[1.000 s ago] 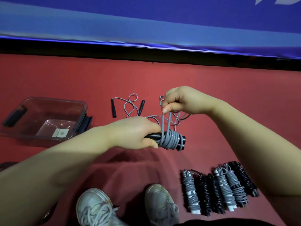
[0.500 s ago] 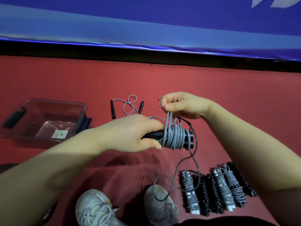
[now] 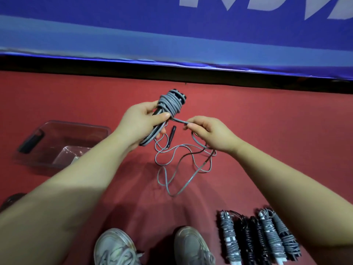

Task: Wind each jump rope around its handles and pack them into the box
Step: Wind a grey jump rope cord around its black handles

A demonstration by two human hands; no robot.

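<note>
Handles (image 3: pixel 181 96) wound in grey rope (image 3: pixel 170 104) sit clenched in the left hand (image 3: pixel 141 123) above the red floor (image 3: pixel 267 121); the right hand (image 3: pixel 208 132) pinches the rope's loose strand. Clear box (image 3: pixel 76 127) lies near the left edge.

Matte red floor (image 3: pixel 267 115) below a smooth blue wall panel (image 3: pixel 114 25).
A black base strip (image 3: pixel 95 67) runs between them; large white lettering (image 3: pixel 188 1) crosses the panel's top, cropped by the edge.

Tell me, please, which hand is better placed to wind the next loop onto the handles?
The right hand: it pinches the loose grey cord just beside the coil, with slack trailing below it. The left hand is gripping the handles, so it likely only steadies them.
</note>
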